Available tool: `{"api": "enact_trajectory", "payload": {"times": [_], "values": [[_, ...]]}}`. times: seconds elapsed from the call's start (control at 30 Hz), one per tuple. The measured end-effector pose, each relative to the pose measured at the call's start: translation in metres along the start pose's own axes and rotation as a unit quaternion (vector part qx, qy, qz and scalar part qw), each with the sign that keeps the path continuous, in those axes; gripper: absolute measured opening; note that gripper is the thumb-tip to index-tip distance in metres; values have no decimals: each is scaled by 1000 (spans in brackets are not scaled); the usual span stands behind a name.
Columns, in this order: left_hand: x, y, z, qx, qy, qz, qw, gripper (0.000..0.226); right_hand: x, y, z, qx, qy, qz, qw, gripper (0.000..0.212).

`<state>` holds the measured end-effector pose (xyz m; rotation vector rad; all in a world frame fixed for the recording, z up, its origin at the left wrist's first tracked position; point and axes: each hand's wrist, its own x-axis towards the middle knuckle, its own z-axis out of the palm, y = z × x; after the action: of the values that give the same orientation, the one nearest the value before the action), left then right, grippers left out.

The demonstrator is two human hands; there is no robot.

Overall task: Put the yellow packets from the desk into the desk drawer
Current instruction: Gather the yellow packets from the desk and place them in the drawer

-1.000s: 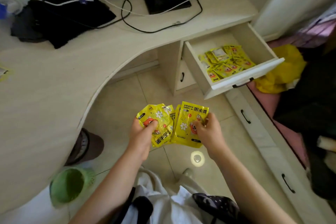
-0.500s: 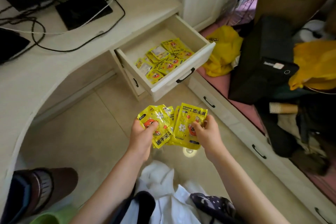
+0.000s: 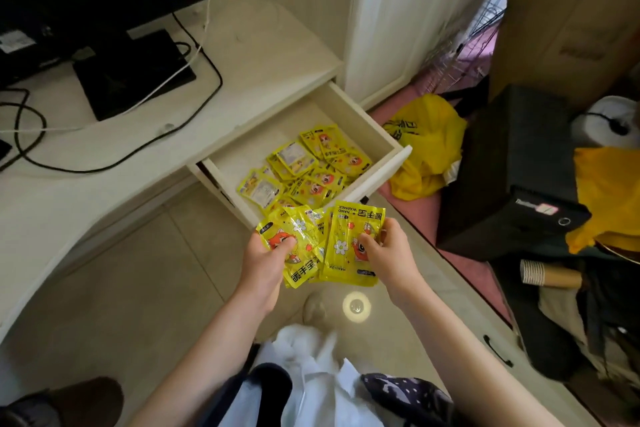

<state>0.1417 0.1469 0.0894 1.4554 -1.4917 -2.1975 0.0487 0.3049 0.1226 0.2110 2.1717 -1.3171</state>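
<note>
A fanned bunch of yellow hand-warmer packets is held in front of me, just below the front edge of the open desk drawer. My left hand grips the left side of the bunch, thumb on top. My right hand grips the right side, thumb pressed on the front packet. Inside the drawer lie several more yellow packets, heaped toward its front right.
The cream desk carries a black monitor base and cables. A yellow plastic bag and a black box lie right of the drawer. Lower drawer fronts with black handles run along the right.
My view has swung right and closer to the drawer. Both hands keep the same hold on the packets, which now sit right at the drawer's front edge.
</note>
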Motion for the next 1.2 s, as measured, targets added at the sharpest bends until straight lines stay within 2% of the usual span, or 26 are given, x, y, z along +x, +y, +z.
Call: {"api": "enact_trajectory", "payload": {"times": [0.23, 0.4, 0.57, 0.8, 1.0, 1.2], "values": [[46, 32, 30, 6, 13, -11, 1000, 24, 57, -37, -2, -4, -15, 3, 1000, 13], [69, 44, 55, -1, 49, -10, 999, 24, 101, -58, -9, -35, -33, -15, 999, 13], [95, 56, 86, -33, 110, -11, 993, 26, 157, -83, -18, -84, -90, -23, 992, 18], [133, 57, 127, -67, 216, -40, 973, 34, 233, -117, -24, -134, -182, -54, 973, 9], [173, 64, 142, -101, 262, -66, 957, 27, 286, -127, -3, -185, -225, -43, 956, 11], [228, 59, 134, -62, 289, -111, 949, 32, 330, -127, 39, -235, -236, -18, 943, 20]]}}
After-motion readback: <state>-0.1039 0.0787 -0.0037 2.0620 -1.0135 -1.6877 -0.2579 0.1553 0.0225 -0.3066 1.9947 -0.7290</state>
